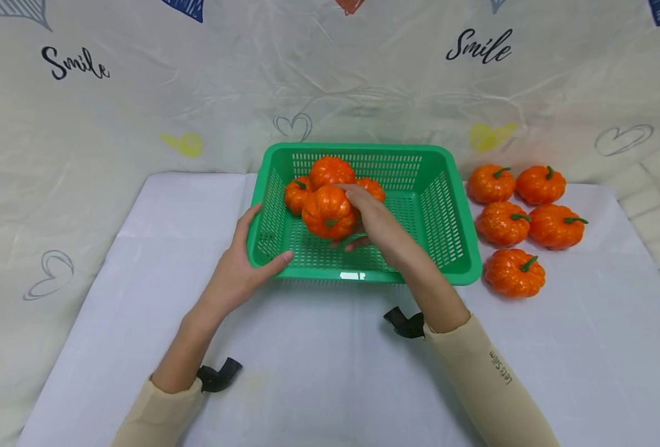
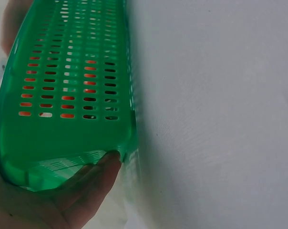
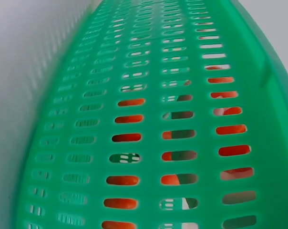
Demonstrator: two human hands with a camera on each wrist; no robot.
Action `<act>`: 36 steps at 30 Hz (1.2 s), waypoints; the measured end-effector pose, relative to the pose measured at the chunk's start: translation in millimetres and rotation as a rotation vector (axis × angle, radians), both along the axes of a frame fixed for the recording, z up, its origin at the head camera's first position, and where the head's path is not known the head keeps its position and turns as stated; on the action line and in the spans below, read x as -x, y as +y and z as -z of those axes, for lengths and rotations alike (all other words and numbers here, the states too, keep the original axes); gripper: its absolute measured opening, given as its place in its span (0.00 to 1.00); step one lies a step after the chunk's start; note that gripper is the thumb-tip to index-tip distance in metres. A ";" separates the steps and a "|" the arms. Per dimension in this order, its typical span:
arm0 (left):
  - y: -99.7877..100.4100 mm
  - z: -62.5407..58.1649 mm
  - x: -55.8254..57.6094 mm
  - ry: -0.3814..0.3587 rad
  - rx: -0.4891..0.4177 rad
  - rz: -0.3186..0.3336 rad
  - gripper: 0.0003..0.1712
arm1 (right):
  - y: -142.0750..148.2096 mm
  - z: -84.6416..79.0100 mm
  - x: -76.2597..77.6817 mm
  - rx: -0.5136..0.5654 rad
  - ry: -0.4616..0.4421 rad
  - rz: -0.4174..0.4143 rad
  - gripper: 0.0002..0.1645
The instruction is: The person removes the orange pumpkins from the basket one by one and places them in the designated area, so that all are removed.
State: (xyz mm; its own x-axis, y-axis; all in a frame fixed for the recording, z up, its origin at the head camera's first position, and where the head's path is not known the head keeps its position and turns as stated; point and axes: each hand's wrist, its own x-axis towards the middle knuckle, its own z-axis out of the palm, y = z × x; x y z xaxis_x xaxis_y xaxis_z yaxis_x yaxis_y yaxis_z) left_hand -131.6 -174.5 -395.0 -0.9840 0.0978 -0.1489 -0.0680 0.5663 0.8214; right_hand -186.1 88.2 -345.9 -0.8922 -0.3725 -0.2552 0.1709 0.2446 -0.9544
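My left hand grips the near-left corner of a green plastic basket, its thumb on the front rim and its fingers along the left side. In the left wrist view, the fingers curl around the basket's end. Inside the basket, my right hand holds a small orange pumpkin from its right side, with the green stem facing me. Behind this one lie three more orange pumpkins, partly covered by it and the hand. Only the slotted basket wall and orange patches behind it show in the right wrist view.
To the right of the basket, several orange pumpkins with green stems sit in a loose cluster on the white-covered table. A pale printed sheet hangs behind the table. Black wrist mounts stick out by both sleeves.
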 end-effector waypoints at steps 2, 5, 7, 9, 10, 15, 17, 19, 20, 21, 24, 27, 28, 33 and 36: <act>-0.2 0.4 0.0 -0.001 0.003 -0.002 0.58 | 0.8 -0.2 0.2 0.021 -0.015 -0.015 0.31; -0.4 1.0 0.1 -0.002 0.003 -0.002 0.57 | 2.0 -0.3 0.6 0.087 -0.056 -0.040 0.32; -0.4 1.2 0.0 -0.001 0.001 -0.002 0.57 | 2.8 -0.4 0.9 0.159 -0.096 -0.059 0.32; -0.4 1.4 -0.1 -0.002 -0.002 -0.002 0.57 | 3.6 -1.3 0.8 0.225 -0.132 -0.075 0.33; -0.3 1.4 -0.1 -0.002 -0.004 -0.001 0.57 | 4.0 -1.6 0.9 0.259 -0.146 -0.088 0.34; -0.4 0.9 -0.4 0.002 -0.014 0.001 0.56 | 4.5 -4.8 -0.1 0.322 -0.155 -0.146 0.33; -0.4 1.1 -0.3 0.003 -0.020 0.000 0.56 | 4.0 -5.5 -1.3 0.317 -0.148 -0.165 0.32; -0.3 1.4 -0.1 0.002 -0.026 0.000 0.56 | 3.4 -5.3 -2.5 0.311 -0.144 -0.170 0.31; -0.1 1.6 0.0 0.003 -0.028 0.000 0.56 | 2.9 -5.2 -3.1 0.310 -0.143 -0.172 0.30; 0.1 1.8 0.1 0.004 -0.031 -0.001 0.56 | 2.5 -5.0 -3.5 0.302 -0.136 -0.171 0.30; -0.1 1.6 0.0 0.003 -0.037 -0.004 0.56 | 1.2 -3.8 -3.8 0.276 -0.095 -0.146 0.30; -0.2 1.2 -0.6 -0.004 -0.035 -0.013 0.56 | 1.6 -2.1 -3.2 0.242 -0.039 -0.090 0.29; -0.2 0.9 -0.8 -0.005 -0.032 -0.014 0.56 | 2.1 -1.5 -2.8 0.230 -0.020 -0.071 0.29; -0.3 0.5 -0.6 -0.010 -0.024 -0.017 0.56 | 5.1 0.2 -2.0 0.140 0.032 0.013 0.29; -0.3 0.3 -0.1 -0.011 -0.025 -0.015 0.55 | 7.4 0.1 -2.4 0.087 0.050 0.061 0.30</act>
